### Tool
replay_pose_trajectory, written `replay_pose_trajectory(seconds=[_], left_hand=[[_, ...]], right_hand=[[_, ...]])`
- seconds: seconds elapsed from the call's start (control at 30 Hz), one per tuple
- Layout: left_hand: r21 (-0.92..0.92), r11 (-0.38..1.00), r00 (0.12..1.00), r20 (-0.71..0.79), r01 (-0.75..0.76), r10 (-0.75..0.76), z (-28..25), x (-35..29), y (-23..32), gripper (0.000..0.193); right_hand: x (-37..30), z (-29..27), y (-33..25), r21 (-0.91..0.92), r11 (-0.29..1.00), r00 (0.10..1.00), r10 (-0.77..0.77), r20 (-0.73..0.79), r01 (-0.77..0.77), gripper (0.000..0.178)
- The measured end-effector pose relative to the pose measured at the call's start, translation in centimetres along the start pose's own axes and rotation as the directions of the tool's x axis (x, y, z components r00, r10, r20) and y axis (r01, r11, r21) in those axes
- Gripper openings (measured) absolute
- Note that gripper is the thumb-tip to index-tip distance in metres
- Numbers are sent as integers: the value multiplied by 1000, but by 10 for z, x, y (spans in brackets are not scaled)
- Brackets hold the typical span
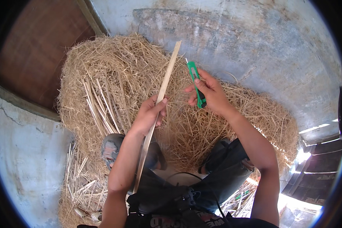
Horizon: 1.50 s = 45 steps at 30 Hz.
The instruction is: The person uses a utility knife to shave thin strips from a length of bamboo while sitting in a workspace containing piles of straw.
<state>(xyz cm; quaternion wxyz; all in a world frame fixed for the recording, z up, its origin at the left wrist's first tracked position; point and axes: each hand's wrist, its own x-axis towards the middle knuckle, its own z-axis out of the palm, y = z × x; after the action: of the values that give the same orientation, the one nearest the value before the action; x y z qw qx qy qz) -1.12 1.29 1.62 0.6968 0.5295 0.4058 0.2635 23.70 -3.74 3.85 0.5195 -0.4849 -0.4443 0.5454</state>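
My left hand (pixel 152 113) is closed around a long, flat, pale strip (pixel 167 76) that looks like bamboo or wood. The strip leans from between my legs up and away, its far end cut at a slant. To the right, my right hand (pixel 210 92) grips a green utility knife (pixel 195 81), thumb on its body. A short piece of blade shows at the knife's far tip, apart from the strip.
A large heap of dry straw (pixel 114 57) lies in front of me. Several thin pale sticks (pixel 99 106) rest on it at the left. Behind rises a worn grey-blue wall (pixel 254 41); a brown panel (pixel 38 49) stands at far left. Split pieces (pixel 83 186) lie near my left side.
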Motion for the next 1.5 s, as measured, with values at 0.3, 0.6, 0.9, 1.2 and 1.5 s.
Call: replay_pose_trajectory(seconds=[0.3,0.6,0.9,1.2,1.5], left_hand=[[-48,999,1000,1,19,-19,2,1,4,31],[-79,997,1000,10,9,-9,3,0,5,32],[-92,995,999,1,-41,41,-7,4,3,37],[-93,994,999,-6,-49,48,-7,2,8,37],[-97,994,999,-14,-51,50,-8,1,9,38]], right_hand=[[-4,-22,-5,-4,1000,985,13,170,-13,84],[-4,-22,-7,-73,997,974,20,227,-3,80],[-4,-21,-10,-167,979,979,-83,184,114,75],[-5,-20,-10,-195,974,984,-80,159,110,71],[-5,-20,-11,-203,975,989,-58,133,84,68]])
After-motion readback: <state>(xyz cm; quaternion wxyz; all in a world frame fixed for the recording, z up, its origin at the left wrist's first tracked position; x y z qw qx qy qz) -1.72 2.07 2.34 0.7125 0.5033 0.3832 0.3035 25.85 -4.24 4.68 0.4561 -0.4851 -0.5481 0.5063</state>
